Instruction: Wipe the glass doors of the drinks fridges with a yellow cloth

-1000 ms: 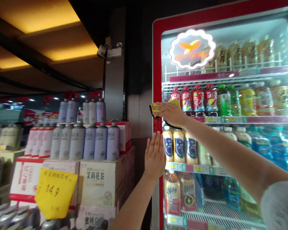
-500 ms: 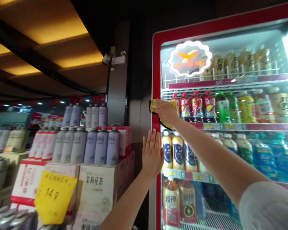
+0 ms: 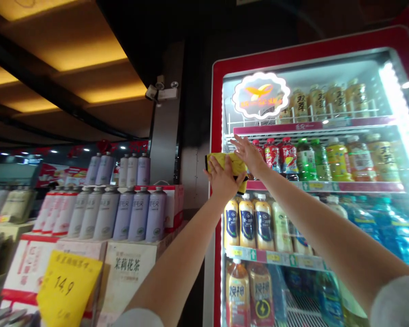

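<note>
A yellow cloth (image 3: 236,164) with dark edging lies bunched against the left part of the drinks fridge door (image 3: 216,113), over its red frame and the glass. My left hand (image 3: 222,178) is on the cloth, with its fingers bent over it and pressing it to the door. Just up and to the right, my right hand (image 3: 250,156) has its fingers spread and holds nothing. It is close to the cloth's upper right corner; whether it touches the cloth or glass I cannot tell.
Behind the glass stand shelves of bottled drinks (image 3: 247,222). On the left, silver and lilac bottles (image 3: 138,213) stand on stacked boxes (image 3: 131,265), with a yellow price sign (image 3: 66,290) in front. A dark pillar (image 3: 167,131) with a mounted light rises between.
My left hand has moved up onto the cloth. The right hand has let go of the cloth and shifted slightly right, its fingers now spread. The view has tilted slightly.
</note>
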A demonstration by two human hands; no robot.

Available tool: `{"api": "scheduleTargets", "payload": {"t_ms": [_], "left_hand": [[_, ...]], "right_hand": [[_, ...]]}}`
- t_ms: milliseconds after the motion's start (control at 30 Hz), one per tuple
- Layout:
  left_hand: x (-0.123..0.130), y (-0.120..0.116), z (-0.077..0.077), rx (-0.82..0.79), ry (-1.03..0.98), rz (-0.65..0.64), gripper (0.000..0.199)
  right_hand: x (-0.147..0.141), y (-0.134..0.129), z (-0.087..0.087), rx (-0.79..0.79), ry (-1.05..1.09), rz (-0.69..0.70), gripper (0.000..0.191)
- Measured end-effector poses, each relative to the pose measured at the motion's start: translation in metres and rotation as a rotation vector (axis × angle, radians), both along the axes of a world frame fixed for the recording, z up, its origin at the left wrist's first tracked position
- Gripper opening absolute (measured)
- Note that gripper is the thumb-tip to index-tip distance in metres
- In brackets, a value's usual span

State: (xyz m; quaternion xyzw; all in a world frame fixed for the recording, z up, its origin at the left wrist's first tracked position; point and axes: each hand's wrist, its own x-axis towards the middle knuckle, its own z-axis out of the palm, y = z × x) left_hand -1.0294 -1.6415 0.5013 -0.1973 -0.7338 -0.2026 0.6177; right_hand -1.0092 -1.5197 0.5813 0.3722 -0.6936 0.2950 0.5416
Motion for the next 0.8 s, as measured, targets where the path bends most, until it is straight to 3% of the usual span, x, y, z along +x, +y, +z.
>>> {"api": "scheduleTargets", "payload": {"t_ms": [67, 267, 367, 467, 533, 700, 800], "left_hand": [[-0.001, 0.006, 0.006, 0.026, 0.011, 0.035, 0.085], [-0.010, -0.007, 0.024, -0.082, 0.076, -0.010, 0.058], [-0.012, -0.005, 0.013, -0.053, 0.118, -0.036, 0.057], [-0.014, 0.002, 0.000, -0.002, 0.165, -0.037, 0.068], [-0.017, 0.004, 0.003, 0.004, 0.170, -0.036, 0.071], [-0.015, 0.016, 0.031, 0.088, 0.162, -0.025, 0.061], [-0.010, 0.025, 0.023, 0.015, 0.215, -0.038, 0.060]], "right_hand": [[0.008, 0.015, -0.008, -0.082, 0.030, 0.001, 0.061], [0.046, 0.060, -0.043, -0.142, 0.105, -0.110, 0.033], [0.062, 0.081, -0.059, -0.085, 0.204, -0.232, 0.029], [0.072, 0.103, -0.074, 0.006, 0.248, -0.357, 0.030], [0.077, 0.117, -0.082, 0.060, 0.264, -0.436, 0.032], [0.083, 0.140, -0.090, 0.140, 0.289, -0.546, 0.033], [0.081, 0.142, -0.090, 0.135, 0.277, -0.536, 0.033]]}}
